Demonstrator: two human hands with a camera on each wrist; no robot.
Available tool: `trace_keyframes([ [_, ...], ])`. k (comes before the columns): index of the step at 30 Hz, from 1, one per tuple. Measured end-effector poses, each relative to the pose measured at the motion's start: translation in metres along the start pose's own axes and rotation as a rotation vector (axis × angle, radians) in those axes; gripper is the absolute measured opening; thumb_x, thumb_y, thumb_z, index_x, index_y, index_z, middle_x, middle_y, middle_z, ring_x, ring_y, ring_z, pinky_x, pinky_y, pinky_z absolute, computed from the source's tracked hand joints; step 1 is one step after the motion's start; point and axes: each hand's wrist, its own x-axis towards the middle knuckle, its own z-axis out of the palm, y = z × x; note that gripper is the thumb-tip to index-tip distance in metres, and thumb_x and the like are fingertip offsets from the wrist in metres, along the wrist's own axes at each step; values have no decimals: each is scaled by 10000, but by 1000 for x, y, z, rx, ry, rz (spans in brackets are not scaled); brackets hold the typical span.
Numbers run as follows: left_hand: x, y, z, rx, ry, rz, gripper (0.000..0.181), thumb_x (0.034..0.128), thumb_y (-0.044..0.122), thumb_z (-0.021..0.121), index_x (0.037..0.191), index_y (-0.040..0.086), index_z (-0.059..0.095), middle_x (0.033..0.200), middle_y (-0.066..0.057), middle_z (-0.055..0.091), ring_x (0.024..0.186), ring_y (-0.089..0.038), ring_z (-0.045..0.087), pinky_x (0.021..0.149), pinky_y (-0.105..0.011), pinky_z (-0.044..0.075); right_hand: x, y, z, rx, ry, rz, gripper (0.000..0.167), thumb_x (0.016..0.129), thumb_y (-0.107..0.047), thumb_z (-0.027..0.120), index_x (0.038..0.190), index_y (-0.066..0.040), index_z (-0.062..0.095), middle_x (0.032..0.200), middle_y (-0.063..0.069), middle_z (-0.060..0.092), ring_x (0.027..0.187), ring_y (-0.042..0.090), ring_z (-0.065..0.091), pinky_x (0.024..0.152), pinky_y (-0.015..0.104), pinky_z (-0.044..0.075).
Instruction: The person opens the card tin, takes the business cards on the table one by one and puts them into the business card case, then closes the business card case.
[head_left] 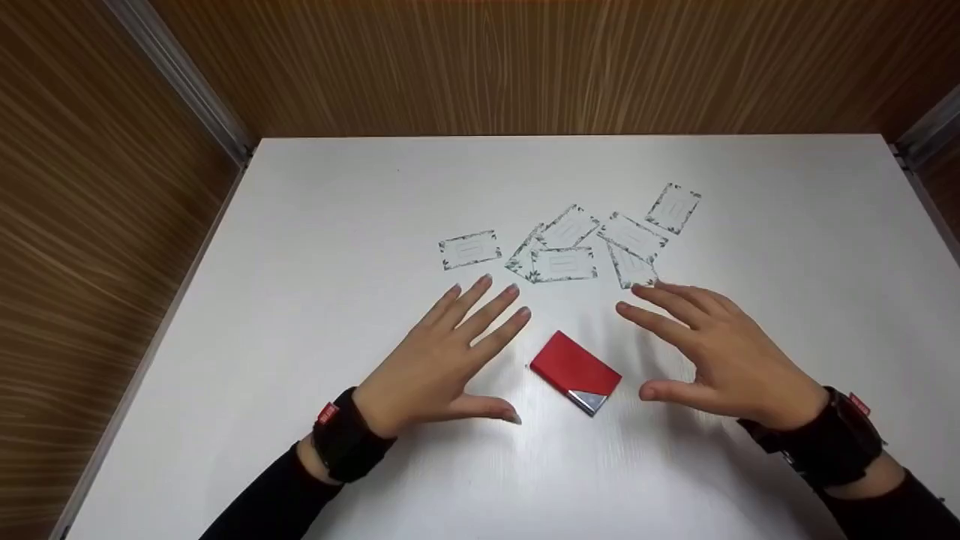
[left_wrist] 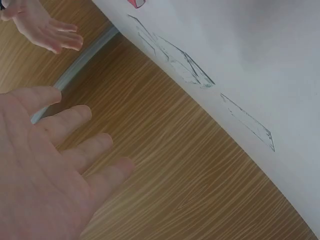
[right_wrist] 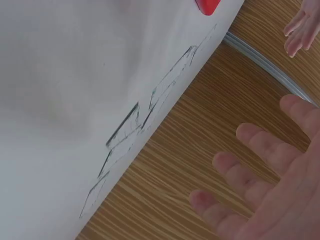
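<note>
While left fingers (head_left: 499, 335) and right fingers (head_left: 658, 323) spread, a red case (head_left: 574, 366) lies between

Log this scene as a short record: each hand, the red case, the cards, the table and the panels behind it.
left hand: fingers spread, holding nothing, left of the red case
right hand: fingers spread, holding nothing, right of the red case
red case: lying at an angle between the hands, one silver corner
cards: seven, white with leafy borders, beyond the red case; some overlap, one lies apart at the left
table: white top
panels: brown wood grain
</note>
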Motion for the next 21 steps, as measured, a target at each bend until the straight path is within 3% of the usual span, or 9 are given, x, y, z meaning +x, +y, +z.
trace_keyframes([
  [3, 2, 1, 0, -10, -14, -9, 972, 855, 794, 481, 1590, 190, 281, 1624, -70, 318, 1509, -342, 228, 1194, -522, 260, 5, -7, 12, -6, 4, 22, 634, 758, -595, 783, 1245, -198, 703, 1091, -25, 704, 935, 147, 621, 754, 366, 511],
  [6, 6, 3, 1, -19, -18, -13, 939, 870, 787, 460, 1586, 202, 295, 1600, -56, 367, 1494, -317, 275, 1184, -494, 294, 11, -16, 24, -22, -22, 61, 552, 759, -627, 770, 1069, -171, 763, 820, -63, 692, 717, 80, 595, 562, 283, 480],
  [10, 13, 4, 2, -43, 8, -3, 879, 895, 743, 479, 1573, 204, 331, 1570, -50, 416, 1464, -303, 337, 1164, -467, 334, 19, -26, 32, -51, -94, 148, 670, 727, -711, 738, 1122, -171, 745, 780, -52, 672, 709, 101, 609, 544, 299, 486],
  [14, 20, 6, 4, -71, 45, 13, 691, 972, 597, 510, 1534, 208, 413, 1518, -39, 486, 1408, -284, 424, 1129, -440, 385, 25, -32, 34, -74, -219, 223, 832, 665, -803, 703, 1181, -151, 710, 758, -46, 625, 661, 117, 574, 521, 318, 471],
  [18, 29, 8, 8, -120, 54, 15, 496, 1022, 440, 520, 1469, 225, 507, 1449, -13, 557, 1335, -228, 500, 1081, -407, 437, 30, -35, 37, -83, -340, 269, 878, 642, -840, 680, 1209, -169, 673, 782, -50, 587, 644, 121, 546, 507, 328, 439],
  [21, 39, 9, 11, -169, 42, 12, 437, 1018, 416, 540, 1415, 234, 565, 1411, 8, 586, 1288, -184, 530, 1047, -390, 462, 33, -36, 41, -83, -376, 281, 876, 633, -837, 691, 1210, -181, 646, 789, -52, 552, 651, 129, 533, 508, 337, 422],
])
